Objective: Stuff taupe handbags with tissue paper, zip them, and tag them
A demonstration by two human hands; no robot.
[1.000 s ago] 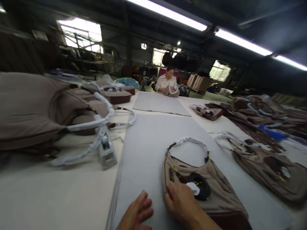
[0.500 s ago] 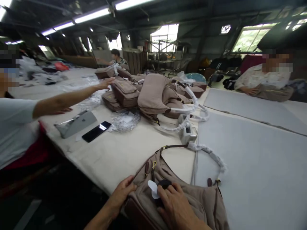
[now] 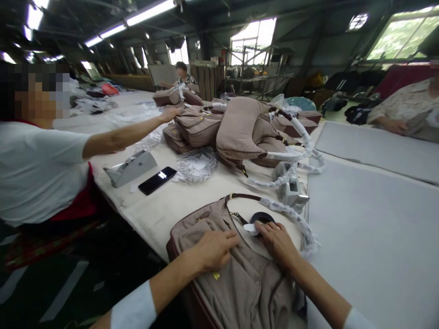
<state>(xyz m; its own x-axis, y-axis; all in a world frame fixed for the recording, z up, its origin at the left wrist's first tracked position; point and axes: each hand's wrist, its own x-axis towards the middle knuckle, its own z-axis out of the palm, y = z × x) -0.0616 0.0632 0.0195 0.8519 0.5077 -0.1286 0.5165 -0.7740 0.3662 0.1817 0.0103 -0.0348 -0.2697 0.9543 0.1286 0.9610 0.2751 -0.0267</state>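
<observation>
A taupe handbag [image 3: 236, 292] with dark brown trim lies in front of me at the table edge. My left hand [image 3: 216, 249] is on its front, fingers curled closed on the fabric near the bag's opening. My right hand [image 3: 276, 237] grips a round black rolled strap [image 3: 262, 218] above the opening. White rounded tags [image 3: 251, 228] stick out beside the roll. From the top of the bag a handle wrapped in white [image 3: 291, 212] arches to the right. A dark strap end with a metal clip [image 3: 238, 216] lies by the roll.
Beyond is a pile of similar bags [image 3: 236, 128]. A grey tape dispenser [image 3: 291, 187], a black phone [image 3: 157, 180], a grey box-like stand [image 3: 135, 168] and clear plastic wrapping [image 3: 197, 165] lie on the table. A co-worker's arm [image 3: 126, 137] reaches in from the left.
My left hand has moved from the bag's left edge onto its front. My right hand has lifted the black roll from the bag's front to its opening. The view has swung left.
</observation>
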